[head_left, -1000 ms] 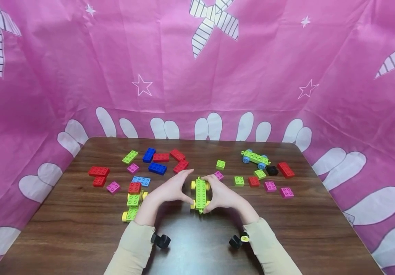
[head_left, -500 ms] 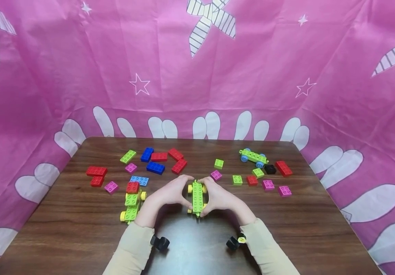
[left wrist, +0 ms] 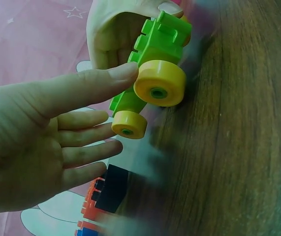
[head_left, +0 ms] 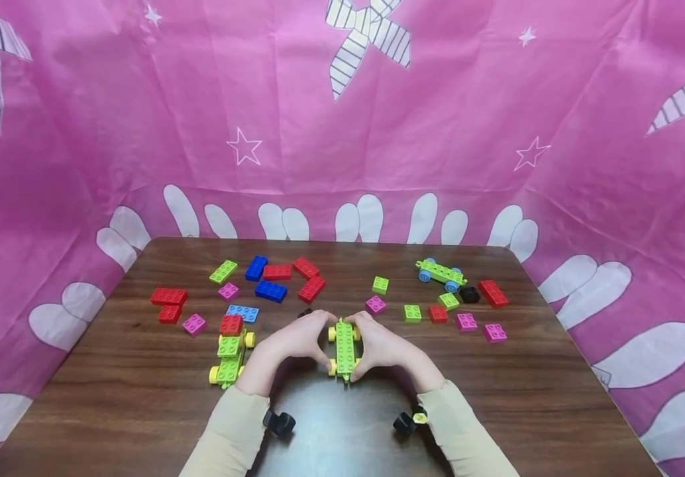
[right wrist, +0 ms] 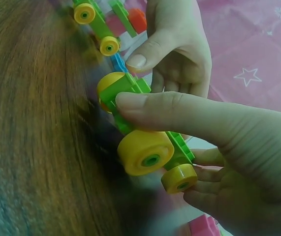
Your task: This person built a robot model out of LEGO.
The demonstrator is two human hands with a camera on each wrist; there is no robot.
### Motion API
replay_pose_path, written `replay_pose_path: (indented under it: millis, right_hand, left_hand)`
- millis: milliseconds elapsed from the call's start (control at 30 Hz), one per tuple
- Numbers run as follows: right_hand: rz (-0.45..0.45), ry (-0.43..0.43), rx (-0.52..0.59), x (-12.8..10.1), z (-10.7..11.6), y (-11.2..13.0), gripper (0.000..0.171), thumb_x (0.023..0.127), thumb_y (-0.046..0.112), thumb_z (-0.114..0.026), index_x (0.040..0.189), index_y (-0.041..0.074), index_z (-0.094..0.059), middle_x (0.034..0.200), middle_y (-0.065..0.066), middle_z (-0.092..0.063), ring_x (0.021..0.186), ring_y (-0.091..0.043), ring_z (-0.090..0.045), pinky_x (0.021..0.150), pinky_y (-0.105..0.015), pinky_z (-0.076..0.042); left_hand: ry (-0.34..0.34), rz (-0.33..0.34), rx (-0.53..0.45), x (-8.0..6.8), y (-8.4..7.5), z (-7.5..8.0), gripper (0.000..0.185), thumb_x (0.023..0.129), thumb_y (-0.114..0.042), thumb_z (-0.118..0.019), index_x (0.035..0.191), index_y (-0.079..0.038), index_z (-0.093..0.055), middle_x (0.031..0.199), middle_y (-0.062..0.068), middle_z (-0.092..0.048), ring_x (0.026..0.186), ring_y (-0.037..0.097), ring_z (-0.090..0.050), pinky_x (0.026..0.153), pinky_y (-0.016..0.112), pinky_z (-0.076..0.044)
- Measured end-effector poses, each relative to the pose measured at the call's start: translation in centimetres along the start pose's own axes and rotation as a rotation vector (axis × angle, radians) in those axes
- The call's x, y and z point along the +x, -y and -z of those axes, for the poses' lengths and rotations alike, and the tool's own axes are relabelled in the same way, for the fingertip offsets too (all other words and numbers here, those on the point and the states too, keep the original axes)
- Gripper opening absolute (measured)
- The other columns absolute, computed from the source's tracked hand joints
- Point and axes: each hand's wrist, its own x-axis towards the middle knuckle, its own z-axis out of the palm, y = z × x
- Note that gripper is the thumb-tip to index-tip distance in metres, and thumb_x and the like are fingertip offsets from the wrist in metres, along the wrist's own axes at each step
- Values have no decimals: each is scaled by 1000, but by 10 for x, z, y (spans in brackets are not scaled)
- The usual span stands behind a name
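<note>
One dark wooden table (head_left: 140, 397) stands inside a pink patterned backdrop (head_left: 140, 132), and one person works at it with two hands, both in cream sleeves. Between the hands, near the table's middle and towards the person, sits one green wheeled chassis (head_left: 345, 347) on yellow wheels. The left hand (head_left: 295, 341) has its thumb laid against the chassis side and its fingers nearly straight, and the right hand (head_left: 381, 344) curls thumb and fingers round the other side. Two more wheeled pieces are present: one green and yellow car with a red brick on top (head_left: 229, 351) just left of the left forearm, and one green chassis with blue wheels (head_left: 440, 273) far right. Loose bricks lie in two scatters well clear of the hands: on the left I count four red, two dark blue, one light blue, one green and two pink; on the right, two red, three green, three pink and one black. The head view shows the whole layout but hides the chassis's underside. The left wrist view shows two yellow wheels (left wrist: 160, 83) lifted off the table, with the left hand (left wrist: 46, 142) spread beside them. The right wrist view shows the right thumb (right wrist: 179, 113) lying across the chassis (right wrist: 130, 93) above a wheel. Both wrist views are blurred at the table surface.
</note>
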Motion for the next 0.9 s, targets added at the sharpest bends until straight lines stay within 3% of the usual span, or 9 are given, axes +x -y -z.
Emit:
replay_pose_path:
  millis: [900]
  right_hand:
    - [19, 43, -22, -3, 1, 2, 102, 54, 28, -96, 133, -7, -41, 122, -14, -48, 109, -21, -52, 100, -40, -47]
  left_hand:
    - [11, -13, 13, 2, 0, -6, 80, 61, -19, -94, 127, 1, -53, 121, 12, -59, 110, 25, -56, 102, 47, -47]
